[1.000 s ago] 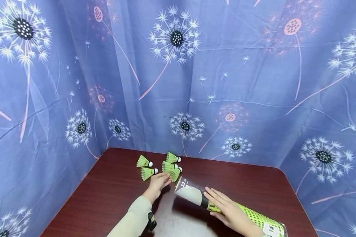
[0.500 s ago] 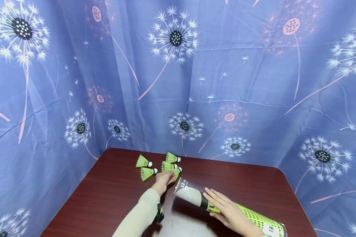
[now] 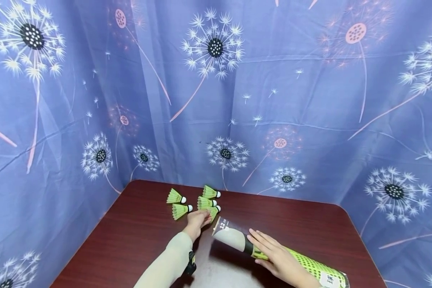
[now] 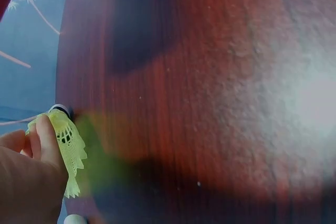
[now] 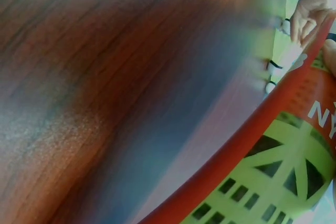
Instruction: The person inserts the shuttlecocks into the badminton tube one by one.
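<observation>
My left hand point(image 3: 197, 221) pinches the skirt of a yellow-green shuttlecock point(image 4: 72, 142) between thumb and fingers. Its white cork, with a black band, points away from the hand. Several more shuttlecocks lie just beyond, among them one shuttlecock point(image 3: 179, 211) to the left and one shuttlecock point(image 3: 209, 192) at the back. On the right, my right hand point(image 3: 275, 256) grips a long shuttlecock tube point(image 3: 311, 262) with fingers over the top and thumb on the near side. The tube's clear mouth end, printed "12", points toward the shuttlecocks. Green patterning fills the tube's wall point(image 5: 283, 166) in the right wrist view.
The dark red wooden table point(image 3: 129, 236) has rounded far corners and a bright glare patch near its front. A blue curtain point(image 3: 259, 152) printed with dandelions hangs behind and beside it. A dark device point(image 3: 191, 263) sits at the left wrist.
My left hand has moved slightly right, its fingers now farther over the nearest shuttlecock's skirt. The right hand and tube have stayed nearly still.
</observation>
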### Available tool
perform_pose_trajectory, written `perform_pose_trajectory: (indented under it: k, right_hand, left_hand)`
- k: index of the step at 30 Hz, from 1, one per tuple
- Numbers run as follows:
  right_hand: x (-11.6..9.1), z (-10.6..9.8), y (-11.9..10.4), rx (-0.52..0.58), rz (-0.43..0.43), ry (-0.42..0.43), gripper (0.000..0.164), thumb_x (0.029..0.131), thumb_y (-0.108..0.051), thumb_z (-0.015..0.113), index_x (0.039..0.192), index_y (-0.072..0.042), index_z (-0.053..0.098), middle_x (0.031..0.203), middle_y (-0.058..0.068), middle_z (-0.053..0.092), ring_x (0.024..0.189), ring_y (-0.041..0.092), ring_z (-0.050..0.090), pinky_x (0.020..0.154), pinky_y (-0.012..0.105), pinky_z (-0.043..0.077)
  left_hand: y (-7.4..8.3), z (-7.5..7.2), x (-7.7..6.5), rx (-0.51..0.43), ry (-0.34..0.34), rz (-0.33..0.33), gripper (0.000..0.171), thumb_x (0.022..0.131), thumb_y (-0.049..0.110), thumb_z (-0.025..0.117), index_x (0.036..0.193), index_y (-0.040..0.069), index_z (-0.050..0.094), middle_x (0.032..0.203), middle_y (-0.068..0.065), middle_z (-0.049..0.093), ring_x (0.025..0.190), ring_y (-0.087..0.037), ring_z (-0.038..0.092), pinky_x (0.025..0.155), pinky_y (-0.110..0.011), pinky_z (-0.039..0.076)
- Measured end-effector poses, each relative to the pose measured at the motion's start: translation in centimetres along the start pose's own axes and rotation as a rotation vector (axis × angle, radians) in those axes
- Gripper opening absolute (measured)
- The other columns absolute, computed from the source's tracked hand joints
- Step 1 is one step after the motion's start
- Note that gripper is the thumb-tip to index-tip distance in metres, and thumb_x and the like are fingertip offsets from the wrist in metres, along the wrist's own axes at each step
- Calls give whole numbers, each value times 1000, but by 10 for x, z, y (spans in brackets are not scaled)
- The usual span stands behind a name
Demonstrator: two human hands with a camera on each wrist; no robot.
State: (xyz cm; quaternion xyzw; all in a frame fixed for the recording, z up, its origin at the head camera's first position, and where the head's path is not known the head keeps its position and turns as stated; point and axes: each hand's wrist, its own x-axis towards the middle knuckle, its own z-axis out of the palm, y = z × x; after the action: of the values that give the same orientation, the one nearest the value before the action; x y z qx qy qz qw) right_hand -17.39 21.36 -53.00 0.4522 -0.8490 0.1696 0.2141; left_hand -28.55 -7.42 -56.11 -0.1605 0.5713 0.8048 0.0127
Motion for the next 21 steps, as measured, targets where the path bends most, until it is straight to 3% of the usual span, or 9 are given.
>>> perform_pose_trajectory:
  k: [8,16,21]
  right_hand:
    - [0,-1,2,11,-7,-10,71,84,-23,74,145,-7,41,148,14,42,126,34,47,112,17,15]
    - [-1,-2,5,-16,-7,-15,71,82,-22,74,144,-7,43,147,14,43,134,26,41,113,20,17]
    - [0,-3,6,-16,-2,-16,74,80,-19,76,144,-7,42,147,13,42,131,29,43,113,19,16]
  left_hand:
    - [8,-17,-7,61,-33,64,27,85,-12,60,108,-26,56,79,-20,69,65,-16,66,70,-34,57]
    - [19,-35,-17,129,-120,90,27,88,-7,61,108,-25,56,84,-21,69,70,-16,67,73,-33,57]
    - [26,-43,-23,177,-178,138,25,89,-6,62,106,-24,57,82,-18,69,68,-14,67,71,-31,57]
